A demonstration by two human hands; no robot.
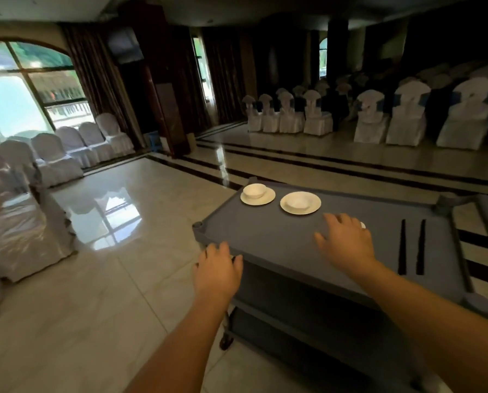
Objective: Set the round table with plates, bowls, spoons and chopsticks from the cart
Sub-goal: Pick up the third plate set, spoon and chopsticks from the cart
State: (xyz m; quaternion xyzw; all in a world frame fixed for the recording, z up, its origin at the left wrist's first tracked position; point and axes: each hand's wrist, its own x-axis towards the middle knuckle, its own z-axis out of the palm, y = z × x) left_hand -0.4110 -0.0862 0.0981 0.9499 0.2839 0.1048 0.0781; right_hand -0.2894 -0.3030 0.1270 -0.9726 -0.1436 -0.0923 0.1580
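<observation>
A grey cart stands right in front of me. At the far end of its top shelf sit two white plates, the left plate and the right plate. Each holds a white bowl: the left bowl and the right bowl. Two dark chopsticks lie side by side at the right of the shelf. My left hand rests on the cart's near left rim, fingers curled over it. My right hand hovers over the shelf, fingers spread, and hides most of a small white piece, perhaps a spoon.
A glossy tiled floor spreads to the left of the cart. White-covered chairs stand at the left, with more rows of white-covered chairs at the back right. Dark curtains and a wooden pillar stand behind. No round table shows.
</observation>
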